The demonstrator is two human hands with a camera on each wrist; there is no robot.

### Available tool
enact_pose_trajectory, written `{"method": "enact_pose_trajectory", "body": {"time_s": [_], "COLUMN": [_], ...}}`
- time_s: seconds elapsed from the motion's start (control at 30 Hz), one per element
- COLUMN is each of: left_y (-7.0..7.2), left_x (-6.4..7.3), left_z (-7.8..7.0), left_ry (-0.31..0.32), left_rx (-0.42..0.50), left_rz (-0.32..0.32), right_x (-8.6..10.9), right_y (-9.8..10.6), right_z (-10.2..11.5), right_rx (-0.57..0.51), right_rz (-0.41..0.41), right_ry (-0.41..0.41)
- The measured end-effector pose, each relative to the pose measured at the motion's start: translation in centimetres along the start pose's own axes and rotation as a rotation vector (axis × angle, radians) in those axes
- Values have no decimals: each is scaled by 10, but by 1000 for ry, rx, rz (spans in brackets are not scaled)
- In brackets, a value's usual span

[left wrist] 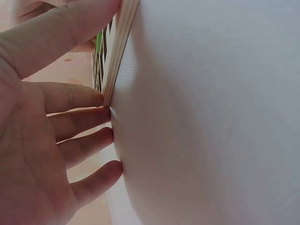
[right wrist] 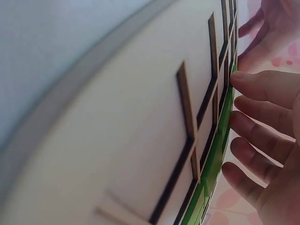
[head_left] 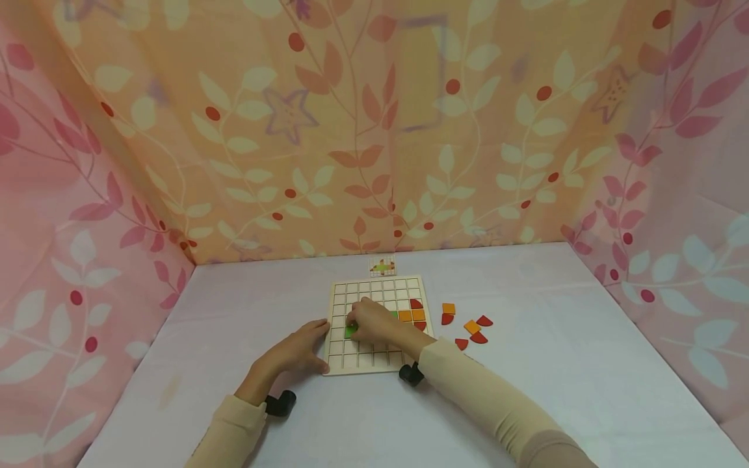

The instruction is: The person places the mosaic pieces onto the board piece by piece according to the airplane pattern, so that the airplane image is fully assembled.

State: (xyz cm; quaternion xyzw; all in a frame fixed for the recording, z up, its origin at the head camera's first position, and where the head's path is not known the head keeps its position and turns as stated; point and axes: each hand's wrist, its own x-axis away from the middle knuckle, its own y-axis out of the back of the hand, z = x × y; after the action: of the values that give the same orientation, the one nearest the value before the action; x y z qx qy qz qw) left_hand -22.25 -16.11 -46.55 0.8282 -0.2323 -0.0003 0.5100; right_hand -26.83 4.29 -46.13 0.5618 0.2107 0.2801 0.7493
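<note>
Flowered cloth (head_left: 351,130) backs a pale-covered table (head_left: 526,403), where a gridded board (head_left: 377,286) lies with a small pattern card (head_left: 382,266) just beyond its far edge. From the head, the right hand (head_left: 374,322) hides most of the green tiles (head_left: 350,331); its wrist view uncovers a green strip directly under the fingertips, the fingers extended and wrapped around nothing, though that steep angle makes the separate tiles hard to count. Only the left wrist view shows the board's layered side, where the left hand (head_left: 298,348) rests, thumb and fingers spread, uncurled. Orange squares (head_left: 418,314) and red quarter-rounds (head_left: 416,303) fill cells right of the right hand; others lie loose beside the board.
</note>
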Motion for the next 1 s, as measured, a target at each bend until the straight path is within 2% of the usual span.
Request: {"method": "enact_pose_trajectory", "body": {"time_s": [0.23,0.5,0.73,1.0], "left_y": [-1,-1,-1,-2], "left_x": [0,0,0,-2], "left_z": [0,1,0,1], "left_ry": [2,-9,4,11], "left_rx": [1,-2,1,18], "left_rz": [7,-1,11,-8], "right_x": [0,8,23,42], "right_y": [-2,4,10,22], "right_z": [-1,-4,-16,-32], "right_rx": [14,-67,-155,-225], "right_rz": [-8,-42,-47,-43], "right_ry": [10,-1,-15,-41]}}
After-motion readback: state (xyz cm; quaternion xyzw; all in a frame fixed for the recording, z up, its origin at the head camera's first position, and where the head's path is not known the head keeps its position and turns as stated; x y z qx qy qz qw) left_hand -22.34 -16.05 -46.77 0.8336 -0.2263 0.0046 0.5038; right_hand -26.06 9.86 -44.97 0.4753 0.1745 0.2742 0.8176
